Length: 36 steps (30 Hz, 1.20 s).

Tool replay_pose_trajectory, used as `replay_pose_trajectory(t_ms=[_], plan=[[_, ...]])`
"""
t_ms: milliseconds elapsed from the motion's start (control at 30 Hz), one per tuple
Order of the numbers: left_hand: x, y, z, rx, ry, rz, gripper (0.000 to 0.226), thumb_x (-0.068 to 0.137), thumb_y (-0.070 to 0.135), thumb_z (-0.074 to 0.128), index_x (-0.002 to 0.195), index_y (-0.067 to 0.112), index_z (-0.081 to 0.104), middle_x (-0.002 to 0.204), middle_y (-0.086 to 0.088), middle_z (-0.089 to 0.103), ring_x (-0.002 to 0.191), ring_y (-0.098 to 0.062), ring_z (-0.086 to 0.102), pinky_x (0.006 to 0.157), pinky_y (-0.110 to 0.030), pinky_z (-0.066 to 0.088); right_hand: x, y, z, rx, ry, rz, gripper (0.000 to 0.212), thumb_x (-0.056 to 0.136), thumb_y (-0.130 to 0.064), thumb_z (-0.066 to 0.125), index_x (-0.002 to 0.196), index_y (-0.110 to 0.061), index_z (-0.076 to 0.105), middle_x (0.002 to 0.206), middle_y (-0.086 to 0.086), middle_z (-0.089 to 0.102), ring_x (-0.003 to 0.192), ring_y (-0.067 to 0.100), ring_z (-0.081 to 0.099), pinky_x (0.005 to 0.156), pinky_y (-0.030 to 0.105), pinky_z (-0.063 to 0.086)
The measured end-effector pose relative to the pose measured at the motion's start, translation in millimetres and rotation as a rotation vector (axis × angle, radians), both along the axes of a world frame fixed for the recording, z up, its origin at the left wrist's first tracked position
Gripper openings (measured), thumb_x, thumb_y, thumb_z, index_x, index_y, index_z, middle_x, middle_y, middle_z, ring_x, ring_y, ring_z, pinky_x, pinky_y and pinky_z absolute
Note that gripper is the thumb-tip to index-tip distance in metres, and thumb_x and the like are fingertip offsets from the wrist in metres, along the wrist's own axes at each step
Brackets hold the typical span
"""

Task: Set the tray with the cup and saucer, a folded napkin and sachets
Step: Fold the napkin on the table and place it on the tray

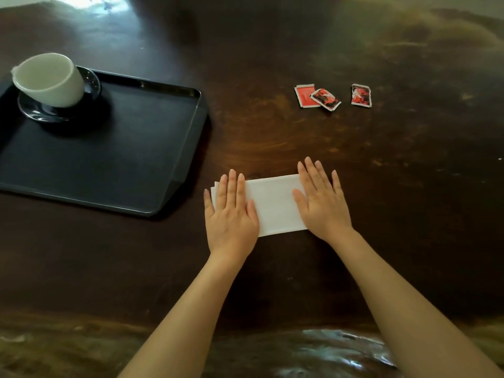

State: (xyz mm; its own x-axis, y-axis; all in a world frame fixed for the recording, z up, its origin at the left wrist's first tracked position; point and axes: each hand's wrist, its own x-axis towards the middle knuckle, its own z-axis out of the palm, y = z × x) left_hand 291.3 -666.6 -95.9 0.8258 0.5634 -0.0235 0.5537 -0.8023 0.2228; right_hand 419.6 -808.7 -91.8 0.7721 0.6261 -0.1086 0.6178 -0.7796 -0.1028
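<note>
Head view, hands (231, 214) cover napkin (275, 203) ends – tray (174, 148) cropped

A white cup (50, 79) stands on a dark saucer (41, 111) in the black tray's (136, 148) far corner. A white folded napkin (275, 203) lies flat on the table (272, 132). Three red sachets (331, 96) lie beyond it.

The dark brown wooden surface (272, 126) is gleaming with a glossy polish. The black plastic tray (114, 159) is looking matt, and the white folded paper napkin (275, 205) is lying smooth.
</note>
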Motion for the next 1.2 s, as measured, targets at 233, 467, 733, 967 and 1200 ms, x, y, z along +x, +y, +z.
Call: replay_pose_trajectory(t_ms=[233,467,733,967,1200], plan=[[0.7,-0.9,-1.5,0.024,-0.012,-0.002,0.054,0.090,0.042,-0.004,0.140,0.023,-0.011,0.157,0.002,-0.002,0.144,-0.014,-0.007,0.117,-0.044,-0.004,3.1,-24.1,23.0,0.222,0.162,-0.185,0.050,0.099,-0.032,0.029,0.146,-0.018,0.019,0.156,0.001,0.017,0.144,0.015,0.006,0.115,0.036,0.006],[1.3,-0.6,1.7,0.022,0.021,0.000,0.054,0.090,0.042,-0.004,0.139,0.023,-0.015,0.157,0.002,-0.007,0.143,-0.014,-0.011,0.117,-0.044,-0.007,-43.7,-31.4,40.4,0.517,0.236,-0.505,0.044,0.091,-0.031,0.054,0.131,-0.014,0.047,0.132,0.004,0.048,0.106,0.013,0.051,0.089,0.029,0.047],[5.0,-7.2,17.7,0.121,0.020,-0.102,0.060,0.091,0.048,0.005,0.144,0.021,-0.009,0.153,0.001,-0.014,0.143,-0.017,-0.013,0.110,-0.046,-0.020,-25.2,-9.1,47.1,0.686,0.592,-0.653,0.012,0.084,-0.027,0.060,0.093,-0.019,0.058,0.093,-0.001,0.064,0.080,0.013,0.060,0.072,0.036,0.053],[3.9,-23.3,0.5,-0.001,0.034,-0.249,0.058,0.090,0.046,-0.005,0.142,0.023,-0.014,0.152,0.005,-0.020,0.140,-0.011,-0.022,0.112,-0.037,-0.020,-44.8,-3.0,43.2,0.878,0.498,-0.656,0.015,0.087,-0.027,0.055,0.073,-0.031,0.051,0.081,-0.006,0.061,0.081,0.019,0.063,0.070,0.040,0.055],[5.5,-12.5,20.4,-0.259,-0.034,-0.272,0.054,0.097,0.036,0.016,0.145,0.021,-0.004,0.156,0.004,-0.010,0.141,-0.008,-0.015,0.112,-0.032,-0.015,-73.0,2.4,39.5,1.286,0.904,-0.626,0.019,0.083,-0.026,0.066,0.095,-0.041,0.066,0.102,-0.012,0.070,0.100,0.009,0.065,0.085,0.031,0.053]])
